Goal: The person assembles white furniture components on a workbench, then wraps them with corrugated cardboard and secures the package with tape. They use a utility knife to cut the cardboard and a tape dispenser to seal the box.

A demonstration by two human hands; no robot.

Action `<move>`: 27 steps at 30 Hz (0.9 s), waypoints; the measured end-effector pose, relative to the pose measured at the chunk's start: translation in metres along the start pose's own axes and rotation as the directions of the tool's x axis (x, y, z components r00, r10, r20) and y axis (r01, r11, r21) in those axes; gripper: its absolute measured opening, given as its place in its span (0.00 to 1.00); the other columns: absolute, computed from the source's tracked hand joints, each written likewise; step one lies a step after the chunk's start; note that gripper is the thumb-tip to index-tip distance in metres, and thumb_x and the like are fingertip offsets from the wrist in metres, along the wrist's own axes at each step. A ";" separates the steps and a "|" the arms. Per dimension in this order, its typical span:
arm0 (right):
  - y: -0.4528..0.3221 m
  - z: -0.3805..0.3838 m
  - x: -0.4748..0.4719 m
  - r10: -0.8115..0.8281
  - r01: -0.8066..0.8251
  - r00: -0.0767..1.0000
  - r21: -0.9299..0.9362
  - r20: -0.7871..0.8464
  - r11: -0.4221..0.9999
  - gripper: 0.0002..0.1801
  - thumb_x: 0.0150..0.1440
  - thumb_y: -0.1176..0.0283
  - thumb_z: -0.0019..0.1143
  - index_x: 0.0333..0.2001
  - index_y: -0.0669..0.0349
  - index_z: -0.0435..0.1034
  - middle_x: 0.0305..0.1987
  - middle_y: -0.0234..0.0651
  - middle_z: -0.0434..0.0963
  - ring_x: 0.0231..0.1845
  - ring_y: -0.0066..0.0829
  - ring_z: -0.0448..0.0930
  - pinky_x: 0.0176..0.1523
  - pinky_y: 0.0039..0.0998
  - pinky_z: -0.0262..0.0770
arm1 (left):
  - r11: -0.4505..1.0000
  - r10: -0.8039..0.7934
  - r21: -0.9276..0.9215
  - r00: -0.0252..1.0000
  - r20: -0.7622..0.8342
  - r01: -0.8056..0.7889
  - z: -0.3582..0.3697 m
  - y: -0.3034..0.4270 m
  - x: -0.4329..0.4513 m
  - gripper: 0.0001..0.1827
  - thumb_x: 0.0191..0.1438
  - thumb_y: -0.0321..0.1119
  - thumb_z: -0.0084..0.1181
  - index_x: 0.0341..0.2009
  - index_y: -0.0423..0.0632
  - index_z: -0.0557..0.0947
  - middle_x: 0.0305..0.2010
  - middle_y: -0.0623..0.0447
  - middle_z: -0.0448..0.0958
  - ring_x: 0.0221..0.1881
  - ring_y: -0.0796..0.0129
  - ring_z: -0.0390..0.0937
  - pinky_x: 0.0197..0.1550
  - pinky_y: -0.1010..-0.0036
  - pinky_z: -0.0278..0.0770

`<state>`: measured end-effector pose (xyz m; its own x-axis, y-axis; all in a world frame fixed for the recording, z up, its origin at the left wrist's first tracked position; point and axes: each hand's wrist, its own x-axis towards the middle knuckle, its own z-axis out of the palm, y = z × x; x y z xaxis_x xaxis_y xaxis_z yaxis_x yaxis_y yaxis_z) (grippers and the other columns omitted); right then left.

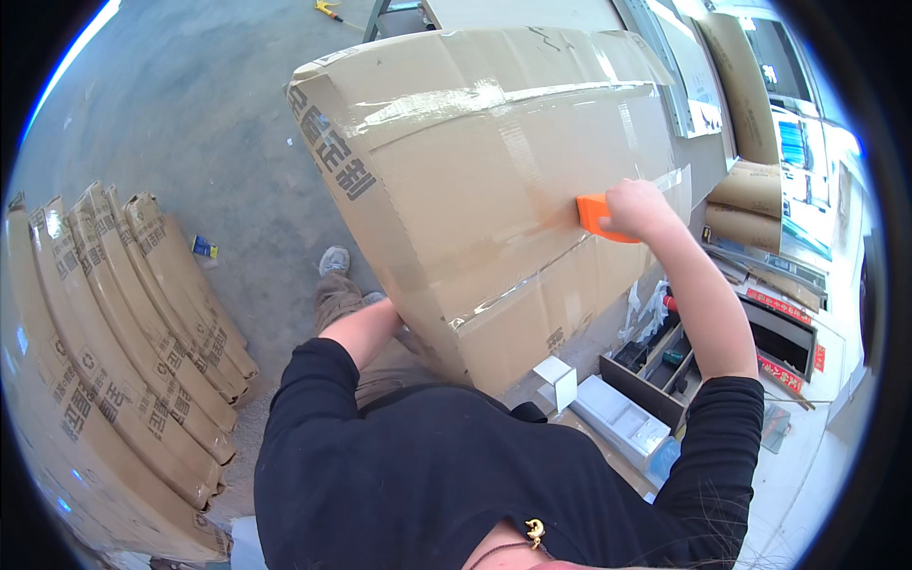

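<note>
A large flat cardboard package (456, 199) stands tilted before me, with strips of clear packing tape (442, 107) across it and dark printing along its left edge. My right hand (634, 206) grips an orange tape dispenser (591, 214), held against the package's face at its right part. Clear tape lies along the seam below the dispenser. My left hand is hidden behind the package's lower left edge; only the forearm (367, 331) shows, so what it touches cannot be seen.
Several cardboard-wrapped panels (128, 342) lean in a row at the left. On the right are a divided tool box (655, 370), a white carton (620, 413) and rolled cardboard (741, 185). A yellow air blow gun (328, 10) lies on the concrete floor (214, 121).
</note>
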<state>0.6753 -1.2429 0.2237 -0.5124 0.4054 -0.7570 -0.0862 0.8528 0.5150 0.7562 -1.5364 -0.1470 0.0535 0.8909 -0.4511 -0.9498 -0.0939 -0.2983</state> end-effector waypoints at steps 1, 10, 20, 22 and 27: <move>-0.012 0.002 -0.004 0.003 -0.002 0.999 0.009 -0.045 1.000 0.11 0.50 0.64 0.57 0.30 0.59 0.80 0.34 0.42 0.83 0.37 0.41 0.83 0.41 0.37 0.80 | 1.000 -0.018 0.011 1.000 -0.015 0.018 -0.004 -0.013 -0.006 0.18 0.63 0.34 0.44 0.54 0.36 0.73 0.53 0.43 0.76 0.49 0.56 0.76 0.52 0.65 0.75; -0.086 0.104 -0.008 0.196 -0.214 0.901 -0.002 -0.386 0.977 0.09 0.49 0.67 0.56 0.33 0.55 0.79 0.28 0.32 0.82 0.35 0.33 0.85 0.34 0.37 0.79 | -0.384 0.921 0.915 0.022 0.389 -0.121 0.078 0.028 -0.111 0.27 0.60 0.34 0.47 0.63 0.36 0.65 0.66 0.39 0.64 0.66 0.49 0.62 0.67 0.59 0.57; -0.093 0.248 -0.132 0.711 0.295 0.702 0.921 -0.028 -0.254 0.25 0.61 0.54 0.56 0.45 0.69 0.73 0.38 0.37 0.80 0.37 0.23 0.78 0.42 0.27 0.74 | -0.996 -0.089 -0.049 0.889 0.449 -0.076 0.251 -0.002 -0.017 0.40 0.63 0.63 0.30 0.72 0.50 0.54 0.77 0.55 0.47 0.77 0.69 0.43 0.72 0.40 0.28; -0.131 0.267 -0.160 0.709 0.381 0.702 0.804 0.070 -0.456 0.25 0.62 0.55 0.57 0.47 0.69 0.73 0.40 0.32 0.79 0.39 0.19 0.76 0.45 0.25 0.73 | -0.994 -0.108 -0.068 0.911 0.397 -0.089 0.266 -0.010 0.027 0.40 0.63 0.63 0.29 0.72 0.50 0.53 0.77 0.56 0.46 0.77 0.69 0.41 0.72 0.40 0.28; -0.191 0.277 -0.201 0.728 0.475 0.663 0.654 0.174 -0.589 0.23 0.64 0.59 0.54 0.50 0.70 0.71 0.44 0.33 0.78 0.43 0.19 0.76 0.50 0.23 0.71 | -0.994 -0.097 -0.086 0.931 0.352 -0.071 0.296 -0.030 0.099 0.41 0.64 0.64 0.27 0.72 0.49 0.51 0.78 0.55 0.43 0.77 0.68 0.39 0.72 0.40 0.29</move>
<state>1.0317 -1.3959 0.1656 -0.2542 0.9469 -0.1967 0.3661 -0.0940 -0.9258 0.6990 -1.3134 0.0661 0.0338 0.9949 -0.0950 0.9664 -0.0083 0.2567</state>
